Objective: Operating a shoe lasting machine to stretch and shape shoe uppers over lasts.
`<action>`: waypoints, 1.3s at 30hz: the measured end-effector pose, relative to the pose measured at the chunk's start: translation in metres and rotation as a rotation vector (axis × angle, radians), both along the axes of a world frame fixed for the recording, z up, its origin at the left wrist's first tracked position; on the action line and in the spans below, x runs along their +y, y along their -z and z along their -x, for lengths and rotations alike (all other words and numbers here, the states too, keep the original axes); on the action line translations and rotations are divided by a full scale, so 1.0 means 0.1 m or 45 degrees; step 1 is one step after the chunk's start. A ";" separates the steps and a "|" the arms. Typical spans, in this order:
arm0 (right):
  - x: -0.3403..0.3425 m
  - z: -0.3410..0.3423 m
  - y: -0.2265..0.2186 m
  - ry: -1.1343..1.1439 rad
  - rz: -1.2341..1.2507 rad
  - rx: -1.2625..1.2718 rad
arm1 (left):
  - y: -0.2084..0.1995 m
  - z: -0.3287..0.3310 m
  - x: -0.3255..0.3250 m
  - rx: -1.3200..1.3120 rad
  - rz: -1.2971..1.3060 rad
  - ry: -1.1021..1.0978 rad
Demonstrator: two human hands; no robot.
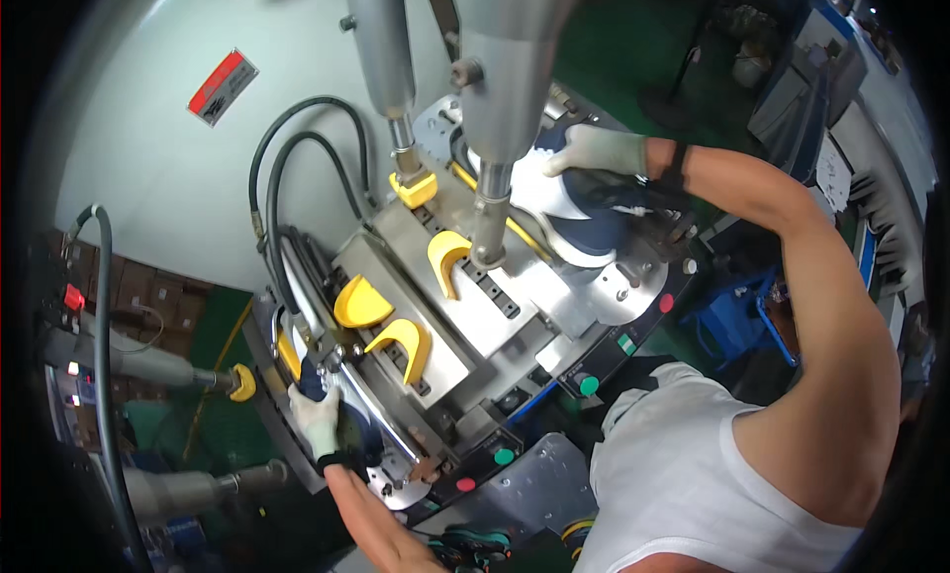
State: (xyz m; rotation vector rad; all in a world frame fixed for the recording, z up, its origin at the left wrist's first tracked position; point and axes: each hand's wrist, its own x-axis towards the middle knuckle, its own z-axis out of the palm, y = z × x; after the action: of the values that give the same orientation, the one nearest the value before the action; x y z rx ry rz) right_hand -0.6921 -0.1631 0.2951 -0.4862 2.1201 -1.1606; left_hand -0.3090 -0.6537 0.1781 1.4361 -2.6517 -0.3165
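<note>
On the right of the machine (520,281), the right hand (600,149) holds a navy-and-white shoe (580,233).
Its long axis slants toward the white vest (683,469); the left hand (317,424) touches a darker shoe (356,428), its grip unclear. Yellow pads (364,303) lie between the hands; a metal cylinder (503,73) stands just left of the held shoe.

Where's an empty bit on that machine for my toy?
Bare patches: the near silver metal plate, right of its U-shaped yellow pad; the far silver metal plate, right of its dark slotted strip. Crowded: the right hand on a navy-and-white shoe; the left hand on a dark shoe beside a long shiny bar.
</note>
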 end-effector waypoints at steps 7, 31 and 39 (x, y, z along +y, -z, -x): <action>0.89 -1.05 -0.13 0.497 0.700 -0.130 | -0.04 0.15 0.32 0.276 0.248 0.006; 1.20 -1.94 0.94 0.858 0.932 -0.850 | -0.41 0.39 0.15 -0.496 -0.136 -0.067; 1.09 -2.31 0.81 0.731 0.920 -0.697 | -1.09 -0.88 1.13 0.665 0.248 -0.035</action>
State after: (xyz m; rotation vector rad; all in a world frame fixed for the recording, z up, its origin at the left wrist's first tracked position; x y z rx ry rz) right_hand -0.4614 -0.0537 0.2143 0.1684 1.3436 -2.1123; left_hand -0.2208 -0.5411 0.2869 1.1387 -2.1738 -0.3601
